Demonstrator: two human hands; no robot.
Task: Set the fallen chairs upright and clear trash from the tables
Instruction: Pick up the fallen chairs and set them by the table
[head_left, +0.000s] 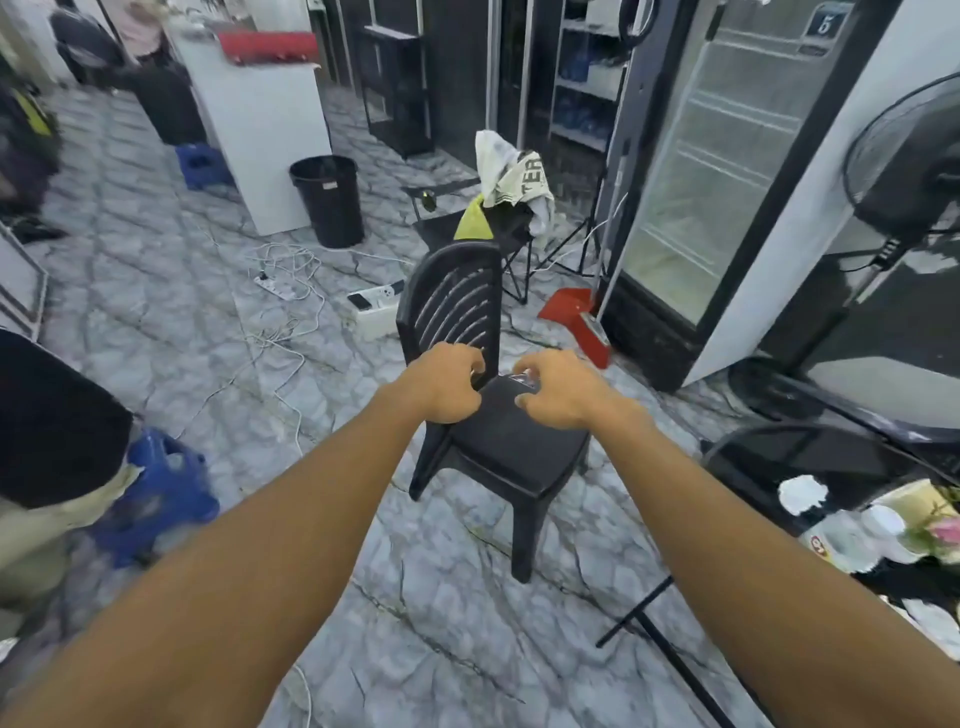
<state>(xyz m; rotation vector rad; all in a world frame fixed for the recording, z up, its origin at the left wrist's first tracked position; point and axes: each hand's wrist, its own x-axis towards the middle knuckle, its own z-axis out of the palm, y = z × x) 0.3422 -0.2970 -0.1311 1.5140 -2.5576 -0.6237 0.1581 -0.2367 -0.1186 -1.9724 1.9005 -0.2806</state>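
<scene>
left hand, right hand over upright chair.

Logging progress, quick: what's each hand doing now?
Left hand: curled at backrest base of the black chair; grip cannot be told.
Right hand: curled over a small shiny item on the seat; grip cannot be told.

Black chair stands upright on marble floor; left hand curls at the backrest's foot, right hand just beside it over the seat, small shiny scrap at its tips
</scene>
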